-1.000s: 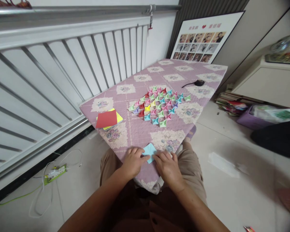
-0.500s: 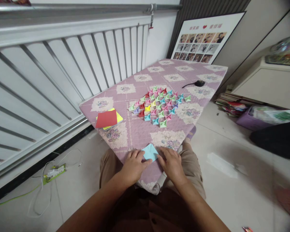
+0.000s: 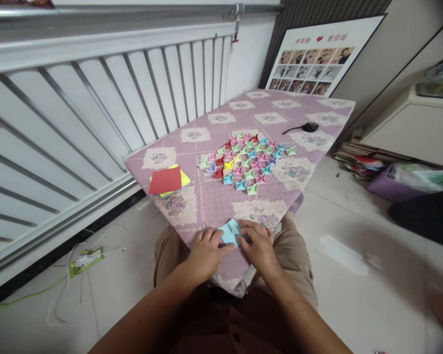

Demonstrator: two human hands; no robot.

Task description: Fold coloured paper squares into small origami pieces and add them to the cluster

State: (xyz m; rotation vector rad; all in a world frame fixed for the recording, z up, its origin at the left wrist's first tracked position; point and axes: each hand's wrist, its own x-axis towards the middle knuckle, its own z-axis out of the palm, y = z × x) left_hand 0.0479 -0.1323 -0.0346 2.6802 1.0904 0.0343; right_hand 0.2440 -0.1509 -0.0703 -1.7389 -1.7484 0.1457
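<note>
Left hand [image 3: 205, 254] and right hand [image 3: 260, 247] on blue paper [image 3: 229, 233]

The left grip's fingers and thumb touch the paper's left and lower edges; the right grip's meet its right side. Whether either is pinched together on it, I cannot tell. The paper lies at the near corner of the flowered worktop [image 3: 214, 209]. Beyond stand rows of small folded papers [image 3: 246, 163]; to their left, a red sheet [image 3: 166, 180] overlaps a yellow sheet [image 3: 185, 179].

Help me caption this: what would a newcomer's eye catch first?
Probably the colourful folded papers, clustered centrally on the table. Next, the blue paper between left hand and right hand at the near corner, and the red sheet atop a stack toward the left.
</note>
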